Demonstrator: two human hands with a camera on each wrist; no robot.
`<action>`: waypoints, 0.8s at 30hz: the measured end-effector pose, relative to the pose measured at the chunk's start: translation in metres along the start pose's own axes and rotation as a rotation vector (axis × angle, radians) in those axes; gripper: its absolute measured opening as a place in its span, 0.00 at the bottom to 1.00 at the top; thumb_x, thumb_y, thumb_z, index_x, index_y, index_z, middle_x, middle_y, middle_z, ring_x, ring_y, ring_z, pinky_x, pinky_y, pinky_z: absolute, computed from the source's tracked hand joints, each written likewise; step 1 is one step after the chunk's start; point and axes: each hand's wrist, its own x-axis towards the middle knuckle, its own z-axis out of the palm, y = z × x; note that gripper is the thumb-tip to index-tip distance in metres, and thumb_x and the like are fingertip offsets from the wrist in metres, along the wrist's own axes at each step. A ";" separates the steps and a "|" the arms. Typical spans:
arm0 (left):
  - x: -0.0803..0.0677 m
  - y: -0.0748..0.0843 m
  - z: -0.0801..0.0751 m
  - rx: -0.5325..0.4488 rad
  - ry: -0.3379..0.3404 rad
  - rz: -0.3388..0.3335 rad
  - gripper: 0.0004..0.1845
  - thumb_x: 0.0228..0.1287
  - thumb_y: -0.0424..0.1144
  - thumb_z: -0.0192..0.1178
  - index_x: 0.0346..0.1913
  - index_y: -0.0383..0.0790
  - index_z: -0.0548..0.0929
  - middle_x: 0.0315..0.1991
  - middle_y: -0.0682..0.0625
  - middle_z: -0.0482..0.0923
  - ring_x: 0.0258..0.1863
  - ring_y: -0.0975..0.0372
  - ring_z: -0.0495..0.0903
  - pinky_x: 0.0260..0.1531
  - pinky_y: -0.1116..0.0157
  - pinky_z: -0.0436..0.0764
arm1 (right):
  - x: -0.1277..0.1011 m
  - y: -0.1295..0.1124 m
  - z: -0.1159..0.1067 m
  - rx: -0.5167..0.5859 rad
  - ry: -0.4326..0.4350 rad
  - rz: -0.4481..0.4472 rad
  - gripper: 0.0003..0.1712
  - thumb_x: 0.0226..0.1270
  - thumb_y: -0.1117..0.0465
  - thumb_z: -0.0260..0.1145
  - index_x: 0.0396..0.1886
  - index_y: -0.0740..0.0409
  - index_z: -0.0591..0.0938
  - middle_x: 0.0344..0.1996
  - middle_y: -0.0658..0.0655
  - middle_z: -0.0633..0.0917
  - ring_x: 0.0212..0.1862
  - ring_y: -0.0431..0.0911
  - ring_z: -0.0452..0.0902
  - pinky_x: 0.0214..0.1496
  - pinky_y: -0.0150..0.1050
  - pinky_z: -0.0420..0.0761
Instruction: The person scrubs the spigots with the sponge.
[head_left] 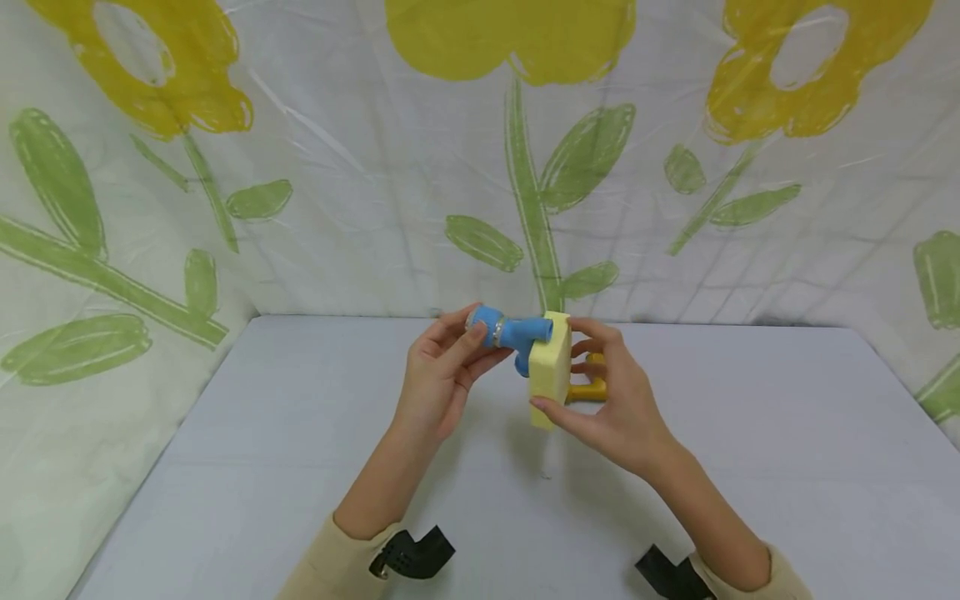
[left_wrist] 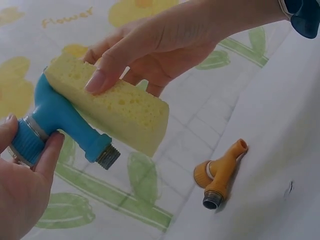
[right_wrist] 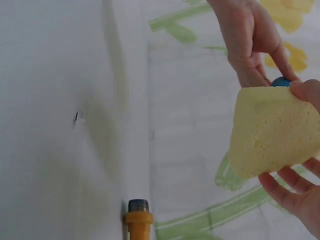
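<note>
Looking down from the head view, you hold a blue tap fitting [head_left: 508, 332] in your left hand [head_left: 438, 379], fingers curled round its ribbed collar, while your right hand [head_left: 615, 400] pinches a yellow sponge [head_left: 550, 367] between thumb and fingers and presses its face against the blue body, both raised above the pale counter [head_left: 300, 433]. An orange tap fitting [head_left: 588, 387] lies on the counter just behind your right hand. From the left wrist view, the sponge [left_wrist: 120, 107] sits flat along the blue fitting [left_wrist: 57, 122], touching its upper side, and the threaded metal end points down, bare; the orange fitting [left_wrist: 220, 172] rests apart on the counter, untouched. From the right wrist view, you see the sponge [right_wrist: 272, 130] gripped at its edges, only a sliver of blue [right_wrist: 281, 81] above it. I judge the wiping of the blue piece under way, its lower side and the orange piece not yet reached.
</note>
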 end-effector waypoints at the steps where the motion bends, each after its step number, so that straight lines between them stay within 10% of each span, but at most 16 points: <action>1: 0.000 0.000 0.001 -0.001 0.003 0.001 0.14 0.79 0.23 0.53 0.53 0.39 0.86 0.44 0.48 0.80 0.40 0.60 0.90 0.53 0.56 0.89 | 0.000 0.000 0.000 0.002 -0.003 0.010 0.55 0.45 0.74 0.87 0.72 0.67 0.65 0.55 0.65 0.79 0.50 0.51 0.79 0.42 0.36 0.91; 24: -0.002 -0.001 0.004 0.033 0.019 0.017 0.14 0.79 0.23 0.53 0.62 0.28 0.79 0.45 0.48 0.78 0.40 0.61 0.89 0.53 0.57 0.89 | 0.000 -0.002 -0.002 -0.037 0.001 -0.020 0.55 0.43 0.70 0.88 0.70 0.67 0.67 0.56 0.64 0.80 0.50 0.50 0.79 0.46 0.37 0.90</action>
